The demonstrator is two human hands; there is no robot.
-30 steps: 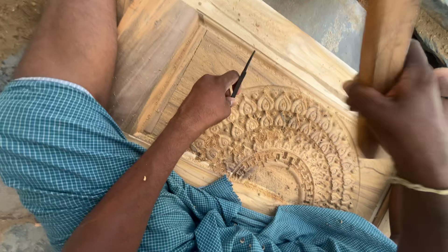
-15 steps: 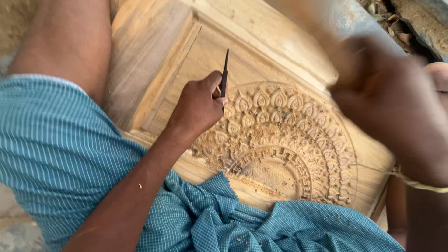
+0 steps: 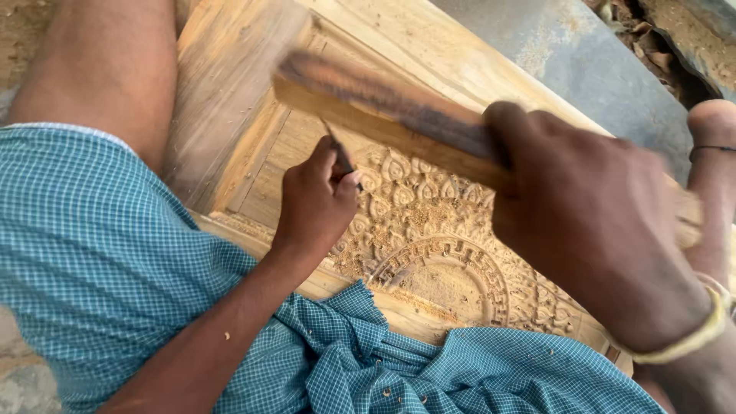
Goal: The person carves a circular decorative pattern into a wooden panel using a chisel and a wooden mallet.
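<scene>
In the head view, one left hand [image 3: 318, 201] is closed around one thin dark metal chisel [image 3: 340, 156], whose tip is on the one pale carved wooden panel [image 3: 429, 222]. At 3 o'clock, one right hand [image 3: 598, 222] grips one blurred brown wooden mallet [image 3: 383, 103].

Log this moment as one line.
left hand: grips chisel on carved wooden panel | right hand: grips wooden mallet, blurred, above chisel
</scene>
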